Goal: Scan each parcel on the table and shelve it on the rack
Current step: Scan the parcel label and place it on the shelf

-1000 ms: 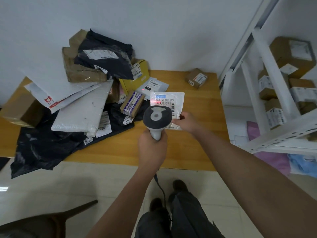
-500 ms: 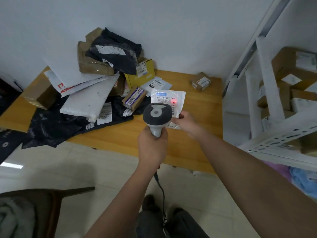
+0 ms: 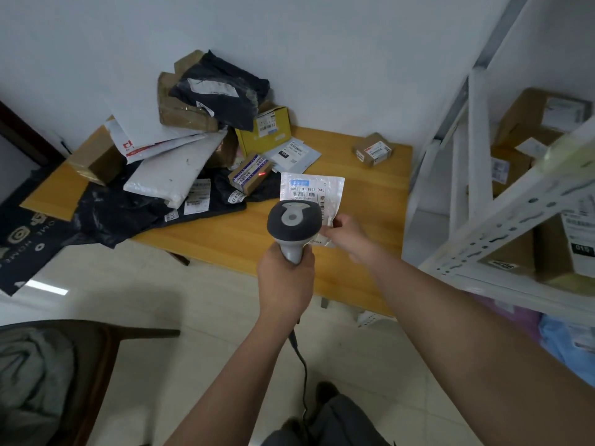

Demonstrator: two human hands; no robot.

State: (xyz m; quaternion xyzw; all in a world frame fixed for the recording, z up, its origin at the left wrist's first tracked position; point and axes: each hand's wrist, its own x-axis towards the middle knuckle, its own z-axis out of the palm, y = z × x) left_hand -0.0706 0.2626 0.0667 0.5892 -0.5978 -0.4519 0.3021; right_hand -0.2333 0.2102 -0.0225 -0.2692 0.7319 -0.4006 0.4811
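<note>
My left hand (image 3: 285, 278) grips the handle of a grey barcode scanner (image 3: 294, 225) with a cable hanging below. Just beyond it, my right hand (image 3: 349, 235) pinches the lower edge of a small white flat parcel (image 3: 311, 191) with a barcode label, held upright over the wooden table (image 3: 354, 201). The scanner's red dot falls on a small brown box (image 3: 249, 173) behind the parcel. A heap of black bags, white mailers and cardboard boxes (image 3: 180, 156) covers the table's left half. The white rack (image 3: 502, 217) stands at the right.
A small brown box (image 3: 373, 150) sits alone at the table's far right. The rack's shelves hold several labelled cardboard boxes (image 3: 544, 117). A dark chair (image 3: 83, 365) with grey cloth stands at the lower left, and a dark mat (image 3: 19, 243) lies left of the table.
The view has shifted left and the rack has slid closer at the right. The red scan dot has moved off the white parcel's label onto the small brown box behind it.
</note>
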